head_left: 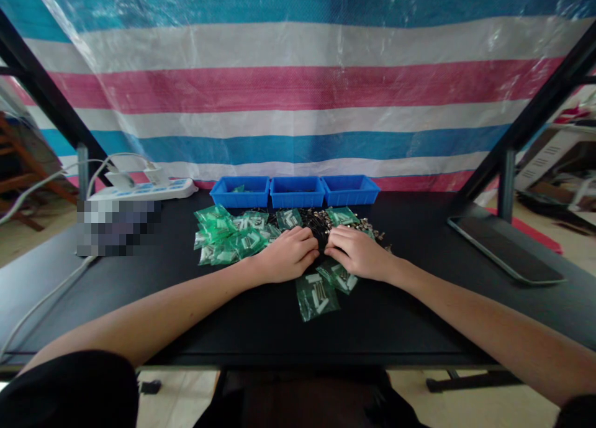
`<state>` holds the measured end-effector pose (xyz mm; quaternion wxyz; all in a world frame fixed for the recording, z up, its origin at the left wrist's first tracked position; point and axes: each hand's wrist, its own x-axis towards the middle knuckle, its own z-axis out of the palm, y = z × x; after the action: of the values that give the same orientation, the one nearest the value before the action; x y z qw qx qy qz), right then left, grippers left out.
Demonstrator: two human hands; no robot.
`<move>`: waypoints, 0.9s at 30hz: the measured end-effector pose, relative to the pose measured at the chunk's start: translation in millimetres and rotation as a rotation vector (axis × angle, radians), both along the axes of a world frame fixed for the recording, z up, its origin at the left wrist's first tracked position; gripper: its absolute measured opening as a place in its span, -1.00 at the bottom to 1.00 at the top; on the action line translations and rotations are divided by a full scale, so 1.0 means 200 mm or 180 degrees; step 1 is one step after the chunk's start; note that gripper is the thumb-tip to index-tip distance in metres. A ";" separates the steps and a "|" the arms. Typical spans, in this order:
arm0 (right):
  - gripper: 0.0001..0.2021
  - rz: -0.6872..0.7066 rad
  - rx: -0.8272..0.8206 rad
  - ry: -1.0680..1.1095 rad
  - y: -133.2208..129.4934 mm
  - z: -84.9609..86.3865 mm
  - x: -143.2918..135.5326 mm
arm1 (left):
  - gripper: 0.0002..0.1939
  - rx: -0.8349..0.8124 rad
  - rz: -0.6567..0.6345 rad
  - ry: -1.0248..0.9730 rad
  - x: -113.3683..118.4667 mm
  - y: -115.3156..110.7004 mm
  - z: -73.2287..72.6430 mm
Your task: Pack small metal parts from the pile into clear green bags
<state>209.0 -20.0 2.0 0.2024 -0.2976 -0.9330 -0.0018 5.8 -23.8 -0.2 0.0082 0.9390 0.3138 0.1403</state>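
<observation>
My two bare hands meet over a crowd of small hardware at the middle of a black tabletop [209, 328], the left hand [291, 254] and right hand [356, 251] close together with fingers curled inward. I cannot tell whether either grip is closed on a piece, as the fingertips are hidden. Green-tinted bags [223, 235] of white plugs and screws lie heaped beside the left hand, while loose dark parts [320, 224] and shiny metal pieces [372, 229] spread behind and beside the right. Two more packets lie nearer me, the front bag [318, 296] flat and the other [343, 277] just below the right hand. Behind the spread stand three blue bins [297, 198] in a row, a scrap of green film showing in the left one. As I judge it, the right wrist could drag the nearby packet if it sweeps sideways, and a brush against the loose metal could scatter pieces among the bags. Slick, overlapping film could make two packets lift as one, and fingers working this close could block each other and let a small part slip.
</observation>
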 end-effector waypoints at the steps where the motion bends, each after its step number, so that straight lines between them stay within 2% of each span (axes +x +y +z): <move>1: -0.79 -0.0009 0.0024 -0.0018 0.00 0.00 0.00 | -0.73 -0.0001 0.0002 0.0002 0.00 0.00 0.00; 12: -0.79 -0.0238 0.0202 -0.0150 -0.01 -0.01 0.00 | -0.73 -0.0050 0.0005 -0.0050 0.00 0.00 0.00; 27: -0.77 -0.0228 0.0181 -0.0139 -0.01 0.00 0.00 | -0.73 -0.0061 -0.0012 -0.0084 0.00 0.00 0.00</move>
<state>209.0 -21.4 1.4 0.1902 -0.3248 -0.9255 -0.0420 5.3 -24.1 0.0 0.0217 0.9375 0.3133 0.1497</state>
